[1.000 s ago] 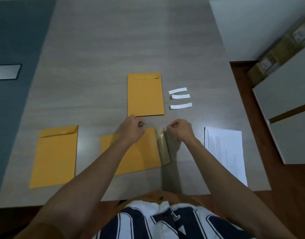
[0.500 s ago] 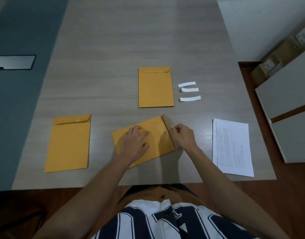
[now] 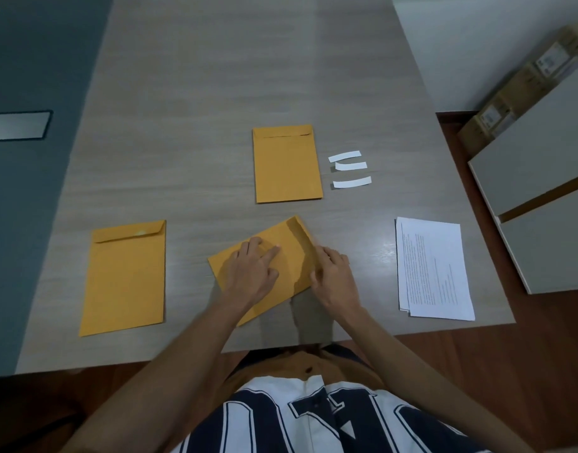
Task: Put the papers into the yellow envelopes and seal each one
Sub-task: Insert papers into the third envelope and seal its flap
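A yellow envelope (image 3: 289, 243) lies tilted on the table in front of me, its flap at the right end folded over. My left hand (image 3: 253, 273) presses flat on the envelope's body with straight fingers. My right hand (image 3: 333, 273) rests on the folded flap at the envelope's right edge, fingers bent over it. A second yellow envelope (image 3: 286, 163) lies flat further back, flap closed. A third yellow envelope (image 3: 125, 276) lies at the left. A stack of printed papers (image 3: 433, 268) sits at the right.
Three white strips (image 3: 350, 170) lie right of the far envelope. The grey wooden table (image 3: 215, 76) ends close to my body. A white cabinet (image 3: 542, 204) and cardboard boxes (image 3: 523, 80) stand to the right; a dark panel (image 3: 18, 124) lies left.
The upright flap has been folded down onto the envelope. My left hand moved from the envelope's top edge onto its body and spread flat. The camera view shifted.
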A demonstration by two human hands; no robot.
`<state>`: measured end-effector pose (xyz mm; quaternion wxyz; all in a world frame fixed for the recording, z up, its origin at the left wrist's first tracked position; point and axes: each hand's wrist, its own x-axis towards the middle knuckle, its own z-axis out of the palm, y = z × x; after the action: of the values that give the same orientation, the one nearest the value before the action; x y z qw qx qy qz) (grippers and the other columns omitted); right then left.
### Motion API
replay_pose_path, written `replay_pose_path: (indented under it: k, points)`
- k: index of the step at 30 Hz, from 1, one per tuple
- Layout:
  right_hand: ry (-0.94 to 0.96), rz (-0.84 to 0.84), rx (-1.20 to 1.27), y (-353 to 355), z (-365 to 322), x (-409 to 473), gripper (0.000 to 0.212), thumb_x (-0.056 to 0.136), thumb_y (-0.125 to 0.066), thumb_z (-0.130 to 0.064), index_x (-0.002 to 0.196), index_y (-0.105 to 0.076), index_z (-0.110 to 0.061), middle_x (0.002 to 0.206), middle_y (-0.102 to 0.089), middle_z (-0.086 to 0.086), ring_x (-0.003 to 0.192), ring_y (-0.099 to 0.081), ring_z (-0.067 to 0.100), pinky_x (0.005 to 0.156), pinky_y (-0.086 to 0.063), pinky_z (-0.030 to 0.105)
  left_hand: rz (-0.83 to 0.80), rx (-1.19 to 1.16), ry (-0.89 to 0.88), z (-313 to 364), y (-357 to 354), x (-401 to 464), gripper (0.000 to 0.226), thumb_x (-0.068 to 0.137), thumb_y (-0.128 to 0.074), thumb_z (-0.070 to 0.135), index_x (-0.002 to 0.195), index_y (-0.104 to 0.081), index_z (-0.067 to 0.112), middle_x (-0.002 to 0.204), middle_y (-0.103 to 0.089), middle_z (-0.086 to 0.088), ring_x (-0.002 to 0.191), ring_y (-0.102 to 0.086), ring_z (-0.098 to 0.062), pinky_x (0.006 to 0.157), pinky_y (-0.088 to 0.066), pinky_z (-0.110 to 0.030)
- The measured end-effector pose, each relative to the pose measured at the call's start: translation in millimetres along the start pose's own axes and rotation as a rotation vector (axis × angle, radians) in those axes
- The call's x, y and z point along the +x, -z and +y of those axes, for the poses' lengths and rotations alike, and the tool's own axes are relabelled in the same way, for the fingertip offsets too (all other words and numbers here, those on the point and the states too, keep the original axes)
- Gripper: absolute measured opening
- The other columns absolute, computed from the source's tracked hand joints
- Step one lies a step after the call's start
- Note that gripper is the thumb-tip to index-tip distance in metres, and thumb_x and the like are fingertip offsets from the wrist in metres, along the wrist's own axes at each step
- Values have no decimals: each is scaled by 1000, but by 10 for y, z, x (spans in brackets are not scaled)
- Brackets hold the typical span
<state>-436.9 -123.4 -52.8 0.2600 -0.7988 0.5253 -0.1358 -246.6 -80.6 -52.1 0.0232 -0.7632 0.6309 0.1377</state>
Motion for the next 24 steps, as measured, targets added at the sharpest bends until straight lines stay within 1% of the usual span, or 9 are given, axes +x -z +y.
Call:
replay_pose_path:
  k: [2,3,6,9,11,13,17,22,24]
  points:
    - [-114,45,127,52,9,-12,44,92,-54,-4,135,-53,-9,117,-54,12,109,-48,23,95,-45,30,10,1,-2,-2,-2,-8,54,88,-50,33,143,-46,34,142,-41,-10,126,-40,-27,94,-39,-41]
    - [-140,77,158,66,18,-12,41,92,-52,-1,132,-57,-10,110,-53,10,104,-50,22,92,-48,31,6,6,-1,-3,-1,-7,55,89,-50,34,143,-45,34,143,-40,-10,126,-39,-28,94,-38,-41]
    - [-72,86,134,66,38,-24,36,93,-54,-2,128,-60,-9,102,-52,6,94,-50,16,82,-51,32,-12,26,1,8,4,-2,56,89,-48,36,145,-42,36,144,-38,-9,128,-37,-27,96,-37,-41]
    - [45,43,-2,-18,69,-54,41,86,-65,-11,126,-59,-4,107,-57,10,98,-51,22,81,-53,33,-14,30,6,9,8,1,56,89,-48,36,145,-41,35,144,-38,-10,127,-38,-28,97,-36,-41]
    - [93,45,-133,-64,97,-68,43,84,-67,-18,124,-60,-2,111,-60,13,98,-55,26,82,-54,35,-14,29,1,2,4,5,56,89,-49,36,145,-42,35,143,-39,-10,127,-38,-28,96,-37,-41]
    - [133,45,-234,-93,125,-70,44,85,-65,-23,124,-60,-2,115,-61,14,98,-57,26,83,-54,35,-9,25,0,-1,10,15,57,88,-50,35,145,-43,35,143,-40,-11,127,-38,-29,97,-37,-42]
    - [177,-19,-349,-141,121,-138,45,90,-51,-33,123,-61,-4,121,-61,13,98,-58,28,75,-54,39,-21,39,3,18,15,17,57,90,-48,36,146,-41,35,145,-38,-10,129,-37,-28,99,-36,-41]
    - [163,-113,-437,-141,104,-161,54,92,-46,-42,131,-58,-6,139,-55,11,118,-54,29,84,-49,41,-5,-6,20,41,35,46,52,89,-51,34,141,-49,32,140,-42,-10,126,-39,-28,97,-35,-41]
    - [160,-167,-459,-145,127,-164,57,95,-41,-45,137,-53,-8,144,-51,11,128,-50,29,89,-49,42,7,-45,27,81,70,92,48,89,-52,32,136,-54,26,140,-43,-10,128,-39,-27,98,-35,-40]
